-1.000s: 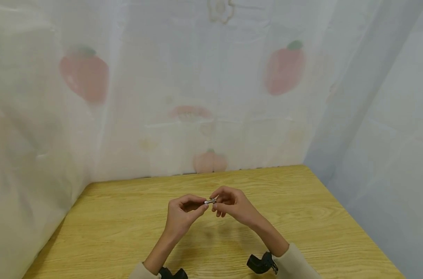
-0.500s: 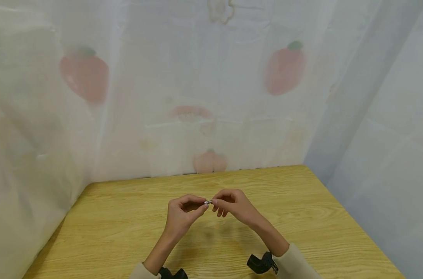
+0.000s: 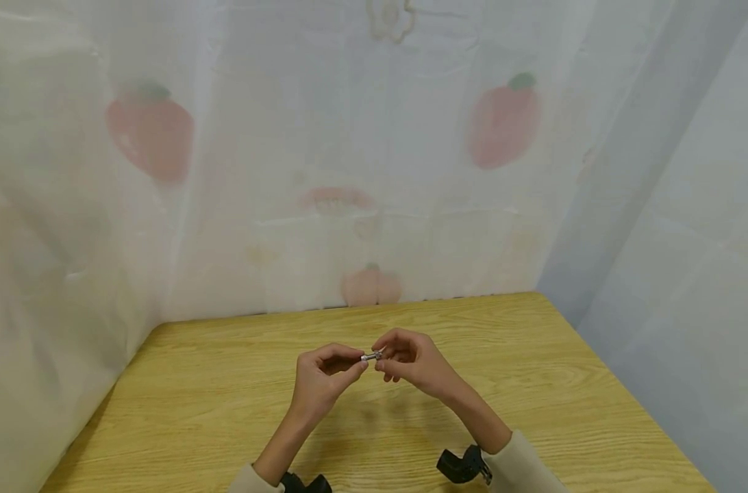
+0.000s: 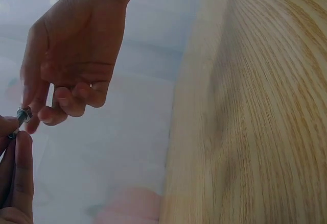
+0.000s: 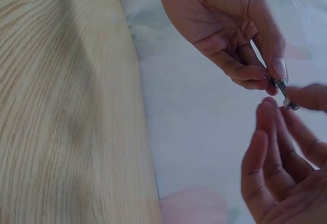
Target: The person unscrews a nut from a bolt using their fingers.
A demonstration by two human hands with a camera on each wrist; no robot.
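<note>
A small silver bolt (image 3: 370, 357) is held up over the wooden table, lying nearly level between both hands. The left hand (image 3: 318, 376) pinches its left end between thumb and fingers, which hide that end. At the bolt's other end is a nut (image 5: 290, 104), small and shiny. The right hand (image 3: 414, 363) has its thumb and index finger curled round this nut, parted enough that it shows between them. Its other fingers (image 4: 74, 101) hang curled below. In the right wrist view, the right thumb (image 5: 306, 96) is right at the bolt beside the nut.
The wooden table (image 3: 226, 397) spreads below both hands. A pale curtain (image 3: 275, 137) printed with strawberries hangs along its far edge and both sides. Black wrist mounts (image 3: 463, 465) sit on the forearms by the light sleeves (image 3: 522, 465).
The right thumb and index finger closed over the nut half a second ago, then parted so it shows again. The left hand and bolt have stayed in place.
</note>
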